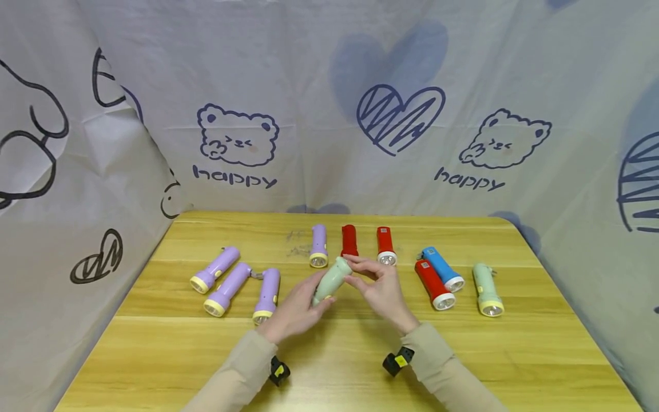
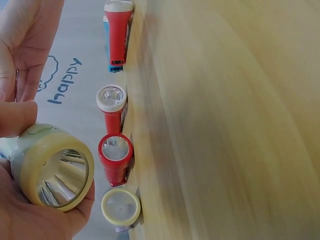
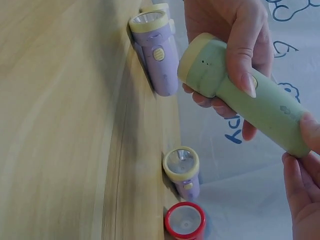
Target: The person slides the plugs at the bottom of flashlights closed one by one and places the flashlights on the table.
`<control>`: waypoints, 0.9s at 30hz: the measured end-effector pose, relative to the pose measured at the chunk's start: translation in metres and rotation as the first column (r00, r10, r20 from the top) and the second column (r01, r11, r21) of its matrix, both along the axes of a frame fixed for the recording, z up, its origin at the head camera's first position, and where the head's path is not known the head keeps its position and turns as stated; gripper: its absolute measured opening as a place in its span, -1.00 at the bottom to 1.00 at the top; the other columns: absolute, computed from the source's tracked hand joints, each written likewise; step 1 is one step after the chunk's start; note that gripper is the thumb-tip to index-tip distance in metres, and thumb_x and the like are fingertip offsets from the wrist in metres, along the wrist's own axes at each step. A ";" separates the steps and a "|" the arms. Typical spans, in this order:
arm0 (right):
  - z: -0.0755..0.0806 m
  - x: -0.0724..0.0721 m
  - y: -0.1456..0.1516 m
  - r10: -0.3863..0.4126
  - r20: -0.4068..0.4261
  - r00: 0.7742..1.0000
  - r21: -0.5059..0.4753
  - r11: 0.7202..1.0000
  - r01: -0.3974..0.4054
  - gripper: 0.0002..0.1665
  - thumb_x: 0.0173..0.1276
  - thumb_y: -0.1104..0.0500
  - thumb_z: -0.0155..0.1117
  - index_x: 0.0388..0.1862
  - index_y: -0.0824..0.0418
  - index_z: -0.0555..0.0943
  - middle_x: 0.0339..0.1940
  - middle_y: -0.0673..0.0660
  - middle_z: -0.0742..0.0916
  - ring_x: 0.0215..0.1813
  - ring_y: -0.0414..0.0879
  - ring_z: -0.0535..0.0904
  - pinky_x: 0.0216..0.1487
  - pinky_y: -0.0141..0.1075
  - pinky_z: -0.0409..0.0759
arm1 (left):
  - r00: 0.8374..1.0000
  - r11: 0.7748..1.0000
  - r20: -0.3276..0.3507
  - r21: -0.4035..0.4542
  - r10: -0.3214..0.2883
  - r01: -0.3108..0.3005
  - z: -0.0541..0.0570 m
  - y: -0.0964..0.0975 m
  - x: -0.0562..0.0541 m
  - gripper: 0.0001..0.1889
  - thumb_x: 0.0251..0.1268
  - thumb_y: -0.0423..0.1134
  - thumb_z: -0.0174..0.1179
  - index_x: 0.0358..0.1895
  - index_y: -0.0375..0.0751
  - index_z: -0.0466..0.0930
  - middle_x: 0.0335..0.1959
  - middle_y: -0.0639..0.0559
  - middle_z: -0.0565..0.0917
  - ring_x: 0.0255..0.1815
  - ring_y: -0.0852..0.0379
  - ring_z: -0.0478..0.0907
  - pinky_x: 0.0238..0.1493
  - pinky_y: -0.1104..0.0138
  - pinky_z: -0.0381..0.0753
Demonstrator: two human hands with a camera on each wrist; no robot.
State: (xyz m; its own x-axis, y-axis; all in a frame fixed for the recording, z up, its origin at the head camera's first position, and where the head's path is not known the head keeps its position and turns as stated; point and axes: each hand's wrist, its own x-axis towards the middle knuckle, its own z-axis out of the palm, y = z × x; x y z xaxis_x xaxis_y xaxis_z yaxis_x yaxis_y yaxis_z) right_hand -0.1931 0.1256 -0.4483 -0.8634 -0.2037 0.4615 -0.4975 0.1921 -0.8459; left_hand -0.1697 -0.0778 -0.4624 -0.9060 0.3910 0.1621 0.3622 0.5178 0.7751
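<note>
A pale green flashlight with a cream head ring is held up over the middle of the table. My left hand grips it around the head end, and in the right wrist view that thumb lies along the body beside the cream switch. At the tail end, my right hand pinches the flashlight between thumb and fingers. The left wrist view looks into its silvery reflector, which is unlit. Just behind the hands, a dark red flashlight lies on the table, its front end partly hidden.
Three purple flashlights lie to the left, and another purple one at the back. A red flashlight sits back right. Further right, a red one lies against a blue one, with a green one beyond.
</note>
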 end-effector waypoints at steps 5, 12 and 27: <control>-0.003 0.000 0.000 0.005 0.034 0.999 -0.013 1.000 -0.005 -0.76 0.17 0.39 0.48 -0.15 0.37 0.75 0.11 0.31 0.77 0.15 0.17 0.72 0.18 -0.01 0.68 | 1.000 1.000 0.013 -0.016 0.001 -0.001 0.000 -0.001 -0.001 -0.38 0.44 -0.20 0.21 0.50 -0.13 0.27 0.14 -0.13 0.64 0.02 0.02 0.59 0.08 0.06 0.60; -0.009 -0.001 0.000 0.000 0.097 0.995 -0.114 0.993 0.011 -0.76 0.19 0.41 0.46 -0.13 0.42 0.73 0.10 0.35 0.76 0.10 -0.12 0.75 0.08 -0.29 0.73 | 1.000 1.000 0.013 -0.018 -0.020 0.020 -0.002 0.000 -0.003 -0.42 0.44 -0.18 0.20 0.47 -0.12 0.32 0.08 -0.08 0.65 -0.02 0.06 0.58 0.03 0.10 0.59; -0.009 -0.012 0.013 0.178 0.255 0.950 -0.265 0.958 -0.108 -0.61 0.19 0.56 0.35 0.01 0.67 0.55 0.16 0.44 0.70 0.03 -0.31 0.73 0.09 -0.42 0.70 | 0.945 0.979 0.255 0.064 -0.203 0.193 0.012 -0.010 -0.005 -0.27 0.33 -0.15 0.28 0.54 -0.08 0.22 0.10 -0.13 0.62 -0.06 0.08 0.55 -0.03 0.22 0.59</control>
State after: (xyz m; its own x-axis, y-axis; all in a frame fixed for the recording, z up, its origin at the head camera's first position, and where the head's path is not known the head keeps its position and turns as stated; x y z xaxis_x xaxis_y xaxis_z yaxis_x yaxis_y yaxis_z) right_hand -0.2052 0.1390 -0.4574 -0.9331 -0.2453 0.2629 -0.2469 -0.0943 -0.9644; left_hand -0.1748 -0.0875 -0.4506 -0.8235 0.5652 -0.0495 0.2387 0.4242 0.8735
